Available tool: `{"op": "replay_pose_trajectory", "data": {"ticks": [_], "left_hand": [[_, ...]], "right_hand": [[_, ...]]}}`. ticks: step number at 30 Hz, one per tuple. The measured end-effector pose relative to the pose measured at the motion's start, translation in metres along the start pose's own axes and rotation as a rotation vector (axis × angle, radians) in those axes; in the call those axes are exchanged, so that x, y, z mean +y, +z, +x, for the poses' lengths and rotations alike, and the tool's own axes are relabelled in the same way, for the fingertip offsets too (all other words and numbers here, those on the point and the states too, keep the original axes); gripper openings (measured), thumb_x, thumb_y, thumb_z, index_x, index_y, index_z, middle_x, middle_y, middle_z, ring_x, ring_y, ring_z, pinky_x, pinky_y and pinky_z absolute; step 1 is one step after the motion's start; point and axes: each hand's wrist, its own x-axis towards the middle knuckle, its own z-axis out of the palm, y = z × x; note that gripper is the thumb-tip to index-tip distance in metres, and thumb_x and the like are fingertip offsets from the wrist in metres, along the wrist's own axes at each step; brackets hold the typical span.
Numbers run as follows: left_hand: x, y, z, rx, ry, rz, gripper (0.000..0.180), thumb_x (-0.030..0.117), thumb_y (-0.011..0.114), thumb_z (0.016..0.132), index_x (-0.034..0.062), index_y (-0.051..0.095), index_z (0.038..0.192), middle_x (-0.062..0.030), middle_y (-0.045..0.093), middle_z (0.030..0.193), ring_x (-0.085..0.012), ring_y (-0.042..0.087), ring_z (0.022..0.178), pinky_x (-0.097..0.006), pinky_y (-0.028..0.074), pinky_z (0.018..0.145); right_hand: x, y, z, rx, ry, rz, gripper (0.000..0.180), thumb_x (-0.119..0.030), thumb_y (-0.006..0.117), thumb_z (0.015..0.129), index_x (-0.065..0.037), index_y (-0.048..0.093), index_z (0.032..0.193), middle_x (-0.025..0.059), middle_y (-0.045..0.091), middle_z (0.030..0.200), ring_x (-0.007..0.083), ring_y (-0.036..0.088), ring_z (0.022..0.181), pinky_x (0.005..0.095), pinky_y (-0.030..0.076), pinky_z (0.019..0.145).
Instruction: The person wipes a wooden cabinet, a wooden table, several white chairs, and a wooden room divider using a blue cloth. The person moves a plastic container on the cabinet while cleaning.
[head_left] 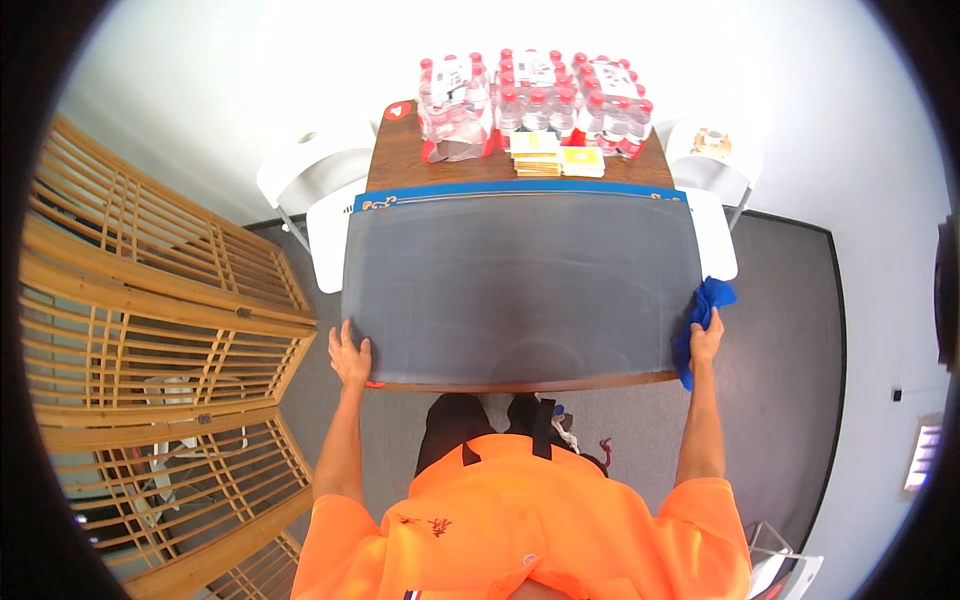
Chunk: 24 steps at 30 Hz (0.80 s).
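Note:
A dark grey board (520, 290), smeared with faint pale streaks, lies flat across the table in front of me. Along its far side runs a blue strip (520, 187) with orange scroll ornaments at the ends. My left hand (349, 358) rests at the board's near left corner, fingers apart and touching the edge. At the right edge, my right hand (706, 340) is closed on a crumpled blue cloth (712, 296), which hangs down along the board's side. Part of the cloth is hidden behind that hand.
On the brown table's (395, 160) far end stand three packs of red-capped bottles (535, 95), with stacked yellow-and-white cards (535, 150) before them. White chairs (325, 235) flank the table. A slatted wooden screen (170, 310) stands left; a white wall (890, 270) is right.

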Motion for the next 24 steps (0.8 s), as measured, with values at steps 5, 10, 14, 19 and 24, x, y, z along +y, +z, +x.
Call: {"op": "replay_pose_trajectory", "data": {"ticks": [5, 10, 14, 19, 24], "left_hand": [[-0.045, 0.021, 0.01, -0.058, -0.06, -0.257, 0.073, 0.028, 0.074, 0.081, 0.0178, 0.04, 0.144, -0.0144, 0.045, 0.143, -0.0326, 0.045, 0.13, -0.047, 0.039, 0.105], [-0.051, 0.028, 0.011, -0.003, 0.076, -0.444, 0.072, 0.022, 0.077, 0.078, 0.0068, 0.045, 0.14, -0.0157, 0.052, 0.137, -0.034, 0.049, 0.126, -0.041, 0.039, 0.105], [-0.045, 0.02, 0.011, -0.039, 0.073, -0.497, 0.074, 0.014, 0.078, 0.075, 0.0057, 0.044, 0.141, -0.0171, 0.051, 0.137, -0.034, 0.049, 0.125, -0.041, 0.039, 0.105], [-0.063, 0.029, 0.013, -0.05, 0.197, -0.628, 0.077, 0.005, 0.077, 0.072, 0.003, 0.043, 0.141, -0.0186, 0.048, 0.138, -0.0361, 0.048, 0.125, -0.04, 0.038, 0.105], [-0.055, 0.028, 0.013, -0.104, 0.103, -0.661, 0.078, 0.002, 0.077, 0.07, 0.0045, 0.043, 0.14, -0.0177, 0.046, 0.136, -0.0364, 0.045, 0.126, -0.041, 0.038, 0.105]], "right_hand": [[-0.126, 0.066, -0.039, -0.045, 0.125, -0.447, 0.062, -0.011, 0.056, 0.079, -0.013, 0.044, 0.14, 0.0157, 0.038, 0.147, 0.045, 0.049, 0.119, 0.0502, 0.046, 0.097], [-0.269, 0.158, -0.12, -0.048, -0.236, -0.491, 0.057, -0.009, 0.06, 0.074, -0.013, 0.05, 0.13, 0.0145, 0.041, 0.142, 0.041, 0.049, 0.11, 0.047, 0.049, 0.09], [-0.403, 0.227, -0.223, -0.082, -0.763, -0.172, 0.049, -0.003, 0.063, 0.066, -0.012, 0.058, 0.114, 0.0121, 0.053, 0.123, 0.0347, 0.053, 0.098, 0.0414, 0.046, 0.081], [-0.478, 0.273, -0.371, -0.627, -1.053, 0.11, 0.042, -0.01, 0.066, 0.069, -0.009, 0.063, 0.111, 0.0074, 0.051, 0.133, 0.0329, 0.05, 0.1, 0.0421, 0.047, 0.073], [-0.465, 0.285, -0.334, -0.67, -1.456, 0.235, 0.026, -0.013, 0.061, 0.078, -0.013, 0.068, 0.103, -0.0049, 0.056, 0.129, 0.0274, 0.048, 0.103, 0.0376, 0.043, 0.073]]}}
